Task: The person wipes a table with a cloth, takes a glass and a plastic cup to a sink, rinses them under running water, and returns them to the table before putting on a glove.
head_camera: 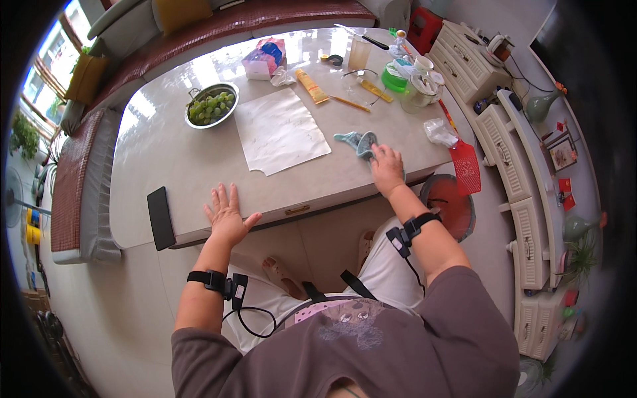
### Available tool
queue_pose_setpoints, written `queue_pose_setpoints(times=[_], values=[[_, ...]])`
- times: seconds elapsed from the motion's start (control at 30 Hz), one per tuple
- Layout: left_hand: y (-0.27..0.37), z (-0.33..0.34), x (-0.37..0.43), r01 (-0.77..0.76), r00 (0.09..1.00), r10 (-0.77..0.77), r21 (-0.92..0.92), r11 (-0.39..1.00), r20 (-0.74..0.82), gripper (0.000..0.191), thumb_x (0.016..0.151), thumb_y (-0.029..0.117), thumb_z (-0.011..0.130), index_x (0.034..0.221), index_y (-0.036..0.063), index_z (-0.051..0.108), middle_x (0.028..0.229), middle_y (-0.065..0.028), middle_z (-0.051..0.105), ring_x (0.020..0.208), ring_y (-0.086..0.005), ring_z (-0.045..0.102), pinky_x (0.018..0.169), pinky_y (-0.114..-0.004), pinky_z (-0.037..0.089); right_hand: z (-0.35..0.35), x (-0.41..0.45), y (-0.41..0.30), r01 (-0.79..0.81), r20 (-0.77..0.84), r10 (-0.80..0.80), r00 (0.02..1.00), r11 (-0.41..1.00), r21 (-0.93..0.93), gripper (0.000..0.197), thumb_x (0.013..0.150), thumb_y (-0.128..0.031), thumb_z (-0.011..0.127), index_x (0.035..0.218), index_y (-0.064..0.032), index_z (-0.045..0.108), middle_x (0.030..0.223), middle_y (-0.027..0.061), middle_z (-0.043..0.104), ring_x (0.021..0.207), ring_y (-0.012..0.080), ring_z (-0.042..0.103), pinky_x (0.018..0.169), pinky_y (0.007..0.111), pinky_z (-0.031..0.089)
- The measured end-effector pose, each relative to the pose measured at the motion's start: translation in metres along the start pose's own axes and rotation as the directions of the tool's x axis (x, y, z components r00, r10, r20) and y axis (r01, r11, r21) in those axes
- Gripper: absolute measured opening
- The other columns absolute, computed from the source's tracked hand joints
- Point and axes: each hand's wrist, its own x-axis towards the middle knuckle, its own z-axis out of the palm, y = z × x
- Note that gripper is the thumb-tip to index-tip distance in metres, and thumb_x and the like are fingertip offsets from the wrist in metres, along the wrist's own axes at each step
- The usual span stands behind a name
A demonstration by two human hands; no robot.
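Observation:
My left hand [227, 217] rests on the front edge of the pale glossy table [199, 159], fingers spread and holding nothing. To its left lies a black smartphone [160, 218], partly over the table's edge. My right hand [387, 166] grips a crumpled grey-green cloth [366, 143] on the tabletop near the front right. Part of the cloth is hidden under the fingers. Between the hands and farther back lies a creased sheet of white paper [281, 132] with faint marks. A metal bowl [231, 111] of green grapes [211, 108] stands left of the paper.
Behind the paper are a yellow tube [312, 86], a pencil [350, 103] and a tissue pack [264, 58]. A glass jar [420, 93], green tape roll [394, 77] and knife [374, 42] stand or lie farther right. A red fly swatter [466, 166] overhangs the right edge above a bin [449, 206].

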Motion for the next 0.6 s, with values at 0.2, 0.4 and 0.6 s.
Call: queue_pose_setpoints(times=[0.2,0.4,0.6], values=[[-0.002,0.005,0.003,-0.020,0.999,0.019,-0.005,1.000,-0.030,0.094,0.069,0.059,0.052,0.135,0.0088,0.007,0.140,-0.0181,0.001,0.129,-0.0329,-0.001,0.099,-0.052,0.003,-0.021,-0.035,-0.025,0.238,-0.041,-0.235,0.971,0.963,0.126,0.033,0.072,-0.012,0.056,0.105,-0.0107,0.054,0.102,0.0075,0.049,0.093,0.0282,0.043,0.081,0.037,0.036],[-0.003,0.006,0.002,-0.026,0.999,0.026,0.000,1.000,-0.032,0.095,0.068,0.060,0.052,0.135,0.0091,0.008,0.140,-0.0176,0.001,0.129,-0.0328,-0.001,0.100,-0.052,0.002,-0.041,-0.032,-0.007,0.032,0.266,-0.182,0.947,0.874,0.484,0.028,0.074,-0.010,0.054,0.101,-0.0066,0.057,0.104,0.0120,0.051,0.095,0.0304,0.046,0.082,0.036,0.038],[-0.001,0.004,0.003,-0.025,1.000,0.025,-0.019,1.000,-0.019,0.095,0.068,0.061,0.052,0.135,0.0102,0.009,0.140,-0.0173,0.002,0.130,-0.0317,-0.001,0.100,-0.051,0.001,-0.034,0.003,0.033,0.105,-0.056,-0.096,0.994,0.976,0.189,0.047,0.077,-0.024,0.053,0.120,-0.0096,0.041,0.123,0.0152,0.040,0.115,0.0331,0.034,0.096,0.039,0.026]])
